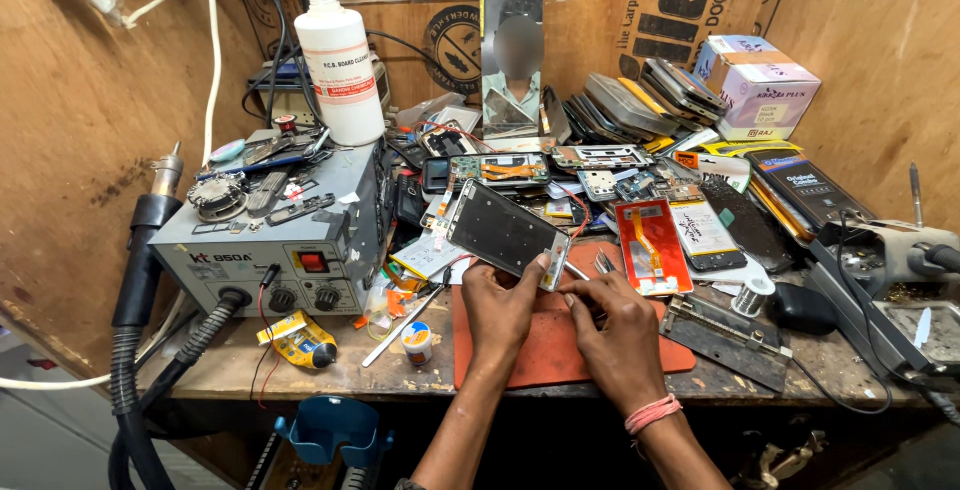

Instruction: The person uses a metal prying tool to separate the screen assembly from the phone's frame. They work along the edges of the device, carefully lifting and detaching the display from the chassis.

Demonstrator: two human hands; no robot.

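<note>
My left hand [502, 310] holds a phone frame [503, 233], a dark rectangular chassis tilted up to the left, gripped at its lower right corner. My right hand [618, 328] is next to it over the red-orange work mat [545, 355], fingers pinched near the frame's corner beside metal tweezers [602, 264]; what it pinches is hidden. An opened phone with a red inside [652, 246] lies just right of the hands.
A grey hot-air rework station [290, 240] with a hose stands left, a white bottle [340, 65] on top. Stacked phones and boards [620, 105] crowd the back. A soldering stand [890, 260] sits right. A small flux tin [417, 340] and a yellow tube [298, 338] lie near the front edge.
</note>
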